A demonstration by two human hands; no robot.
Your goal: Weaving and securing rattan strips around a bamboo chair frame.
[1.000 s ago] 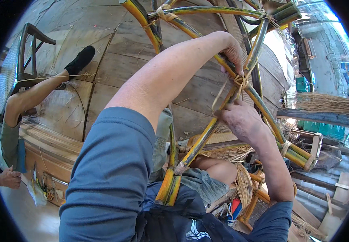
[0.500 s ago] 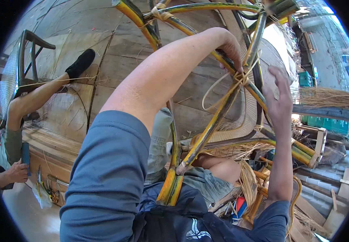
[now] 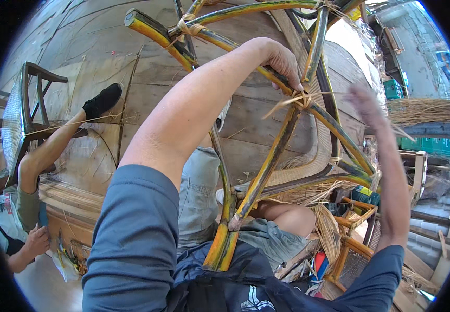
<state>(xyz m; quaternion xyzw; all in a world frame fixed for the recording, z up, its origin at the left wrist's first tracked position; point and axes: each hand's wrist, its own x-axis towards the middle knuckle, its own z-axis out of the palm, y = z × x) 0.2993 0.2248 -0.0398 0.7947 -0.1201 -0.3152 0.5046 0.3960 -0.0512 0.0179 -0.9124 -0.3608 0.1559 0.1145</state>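
A chair-like frame of yellow-and-dark rattan poles [image 3: 266,165] leans across my lap. At one joint, a pale rattan strip binding [image 3: 302,100] wraps the crossing poles, with a loose end sticking out to the left. My left hand [image 3: 283,65] curls over the pole beside this joint, fingertips pressed at the binding. To its right, my right hand [image 3: 366,104] is smeared by motion. The strip runs taut from the joint to that hand, and a thin tail shows beyond its wrist. The exact finger grip there is blurred.
Woven cane mesh [image 3: 318,148] lies behind the frame. A bundle of rattan strips [image 3: 329,234] hangs by my knee. At left, another person's leg with a black shoe [image 3: 103,101] stretches near a dark chair [image 3: 30,112]. Long strands [image 3: 428,112] lie on a rack at right.
My right hand has swung outward to the right, drawing the strip straight; its loop left of the joint is gone. My left hand stays at the joint. The view has shifted slightly.
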